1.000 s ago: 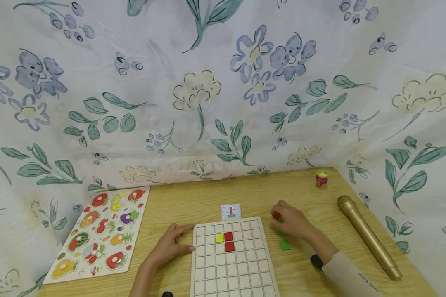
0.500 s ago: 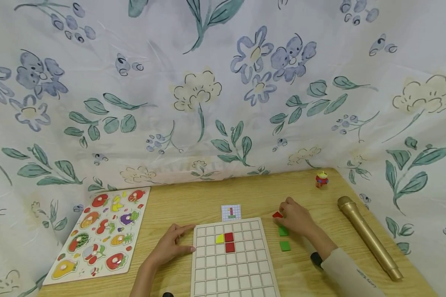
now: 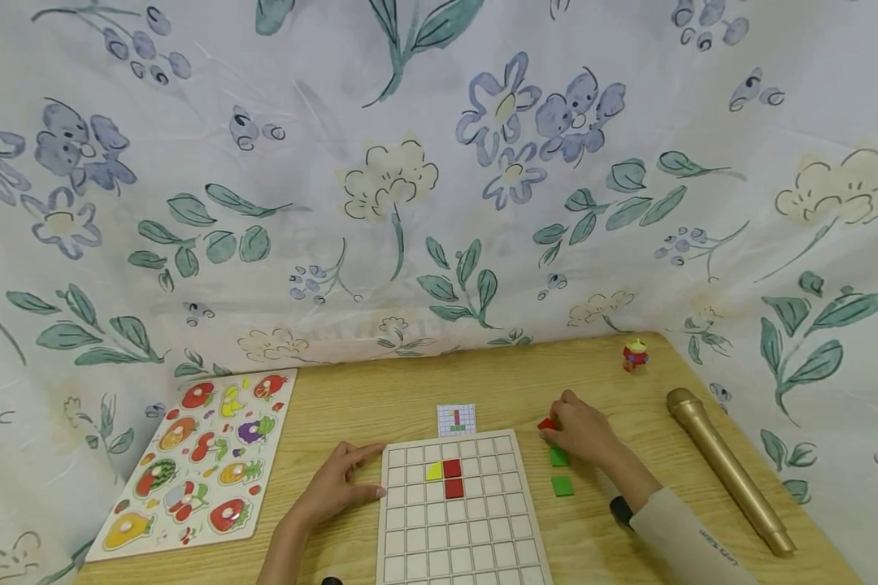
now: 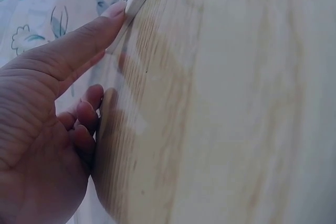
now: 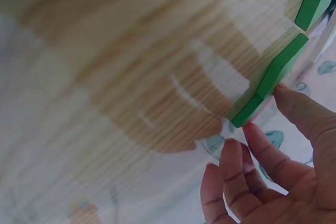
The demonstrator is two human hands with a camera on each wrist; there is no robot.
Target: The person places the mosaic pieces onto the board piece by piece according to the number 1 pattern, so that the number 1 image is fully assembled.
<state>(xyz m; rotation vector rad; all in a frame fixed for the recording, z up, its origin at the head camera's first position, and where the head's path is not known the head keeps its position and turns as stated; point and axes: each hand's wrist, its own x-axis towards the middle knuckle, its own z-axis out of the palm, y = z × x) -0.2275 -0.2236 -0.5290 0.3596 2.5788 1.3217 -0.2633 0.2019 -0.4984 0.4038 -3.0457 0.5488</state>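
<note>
My left hand [image 3: 340, 479] rests at the left edge of a pale grid board [image 3: 428, 539]. In the left wrist view its thumb [image 4: 97, 32] touches the board's edge. On the board lie a yellow quarter-round tile [image 3: 435, 471] and two red square tiles, an upper red tile [image 3: 451, 468] and a lower red tile [image 3: 454, 488]. Right of the board, my right hand [image 3: 581, 426] pinches a loose red tile [image 3: 547, 424] between thumb and index finger, partly covering it. Close by lie a green tile [image 3: 559, 457] and a nearer green tile [image 3: 562, 487]. Green tiles [image 5: 278, 66] hide its fingertip contact in the right wrist view.
A small printed grid card [image 3: 457, 420] lies behind the board. At left is a fruit puzzle board [image 3: 215, 479]. A gold microphone [image 3: 728, 471] lies at right, with a small toy figure [image 3: 635, 355] at the back. A floral cloth [image 3: 322, 244] hangs behind the wooden table [image 3: 358, 386].
My right hand has shifted slightly right, exposing more of the red tile and the green tile below it. During the last half second it has hardly moved. My left hand stays at the board.
</note>
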